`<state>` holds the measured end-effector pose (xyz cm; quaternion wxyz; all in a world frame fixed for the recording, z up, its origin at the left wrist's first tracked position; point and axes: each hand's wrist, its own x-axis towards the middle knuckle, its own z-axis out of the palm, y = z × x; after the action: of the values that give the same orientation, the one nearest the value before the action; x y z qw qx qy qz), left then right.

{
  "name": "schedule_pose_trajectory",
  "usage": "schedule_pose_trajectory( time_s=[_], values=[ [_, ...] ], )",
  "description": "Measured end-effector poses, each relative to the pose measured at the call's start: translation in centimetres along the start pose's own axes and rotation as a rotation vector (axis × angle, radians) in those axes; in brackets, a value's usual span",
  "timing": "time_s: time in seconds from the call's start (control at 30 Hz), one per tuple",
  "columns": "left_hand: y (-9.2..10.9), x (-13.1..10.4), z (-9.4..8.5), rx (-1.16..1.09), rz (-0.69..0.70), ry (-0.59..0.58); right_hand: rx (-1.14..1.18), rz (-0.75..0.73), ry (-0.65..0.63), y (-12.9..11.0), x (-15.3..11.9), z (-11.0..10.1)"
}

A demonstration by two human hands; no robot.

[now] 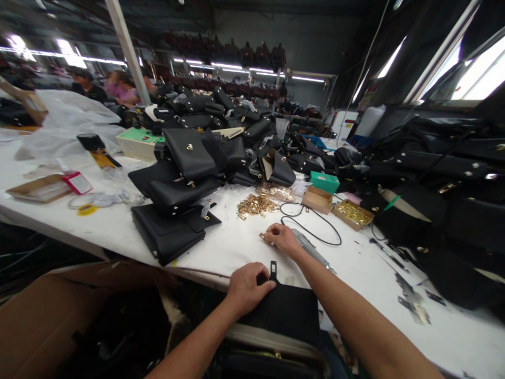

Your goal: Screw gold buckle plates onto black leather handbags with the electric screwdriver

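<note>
A black bag flap lies at the table's near edge, its narrow tab with a rectangular slot pointing away from me. My left hand pinches the flap beside the base of that tab. Farther forward, my right hand has its fingers closed on a small gold metal piece just above the white table. Beyond it lies a pile of gold hardware. A grey tool lies partly behind my right forearm.
Black bags are stacked at left and heaped at the back. A brown box, a box of gold parts, a green box and a black cord lie ahead. An open carton stands lower left. People sit far left.
</note>
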<state>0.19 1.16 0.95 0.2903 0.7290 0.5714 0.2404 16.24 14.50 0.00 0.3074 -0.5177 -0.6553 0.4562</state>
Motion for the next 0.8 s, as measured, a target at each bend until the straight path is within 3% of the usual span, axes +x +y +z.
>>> schedule_pose_trajectory(
  time_s=[0.27, 0.47, 0.6, 0.8],
  values=[
    [0.0, 0.0, 0.5, -0.026, -0.071, 0.1, 0.284, 0.044, -0.203, 0.0, -2.3, -0.2],
    [-0.2, 0.3, 0.5, -0.017, -0.057, 0.08, 0.284, 0.052, -0.264, -1.1, -4.0, -0.8],
    [-0.3, 0.4, 0.6, -0.011, 0.001, 0.101, 0.286, 0.072, -0.198, -1.5, -4.1, -0.6],
    [-0.5, 0.3, 0.9, 0.018, -0.001, 0.092, 0.484, 0.178, -0.019, -1.0, -3.4, -0.7]
  ],
)
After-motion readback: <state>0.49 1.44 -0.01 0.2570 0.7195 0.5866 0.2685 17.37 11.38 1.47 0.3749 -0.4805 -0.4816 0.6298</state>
